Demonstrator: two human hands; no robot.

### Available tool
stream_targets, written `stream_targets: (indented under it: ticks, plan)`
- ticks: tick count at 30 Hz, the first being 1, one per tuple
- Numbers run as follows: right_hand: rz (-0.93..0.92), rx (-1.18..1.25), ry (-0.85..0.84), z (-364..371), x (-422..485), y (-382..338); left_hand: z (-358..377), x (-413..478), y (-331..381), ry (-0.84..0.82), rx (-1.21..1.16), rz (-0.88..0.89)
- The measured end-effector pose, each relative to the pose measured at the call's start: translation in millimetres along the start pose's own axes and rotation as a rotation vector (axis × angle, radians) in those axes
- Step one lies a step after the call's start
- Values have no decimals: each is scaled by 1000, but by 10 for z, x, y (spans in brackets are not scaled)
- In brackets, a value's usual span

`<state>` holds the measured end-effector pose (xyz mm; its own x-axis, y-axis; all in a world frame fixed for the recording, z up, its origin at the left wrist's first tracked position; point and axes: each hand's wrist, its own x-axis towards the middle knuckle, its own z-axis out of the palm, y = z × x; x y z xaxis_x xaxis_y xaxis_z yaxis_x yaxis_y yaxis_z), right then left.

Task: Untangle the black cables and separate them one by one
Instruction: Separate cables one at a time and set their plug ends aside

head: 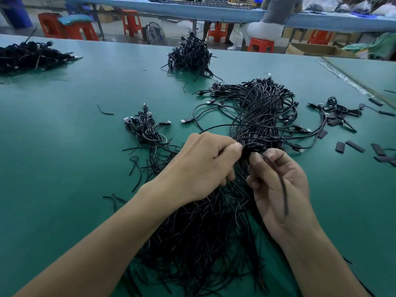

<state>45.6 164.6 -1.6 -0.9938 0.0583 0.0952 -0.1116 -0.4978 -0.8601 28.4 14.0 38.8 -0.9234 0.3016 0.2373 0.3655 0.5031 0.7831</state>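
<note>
A big bundle of black USB cables [261, 116] lies on the green table [64, 146], plug ends fanned out at the far side and bare tails spread toward me. A dark band or wrap [255, 147] binds the bundle at its waist. My left hand [205, 161] pinches the bundle right at that wrap, fingers curled. My right hand [276, 179] faces it, thumb and fingers pinching a single black strand [280, 185] that runs from the wrap down across its palm. A small cluster of separated cables [145, 127] lies to the left.
More black cable heaps sit at the far left [27, 55] and far middle [190, 54]. A few tied cables [338, 110] and short black sleeve pieces [355, 146] lie at the right. Orange stools [68, 28] and a second bench with a seated person are behind.
</note>
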Motion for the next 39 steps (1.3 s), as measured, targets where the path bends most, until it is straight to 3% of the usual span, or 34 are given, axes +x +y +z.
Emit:
stream_targets:
  ticks: [4,18,26,30,35,39]
  plan:
    - [-5,-99,9,5,-12,25,31,42,-40,8,-202,-126]
    - [-8,-130,8,-7,1,33,30,32,-79,-31,-471,-42]
    - [-71,-102,-29,3,-28,-26,-14,-4,44,-26,-375,74]
    - [-99,-90,-18,25,-30,-82,-71,-26,55,-59,-207,205]
    - [-132,-61,54,-1,-5,-123,-68,-60,73,-81,-44,223]
    - [-193,-135,86,-7,-10,-89,-79,-86,80,-84,261,230]
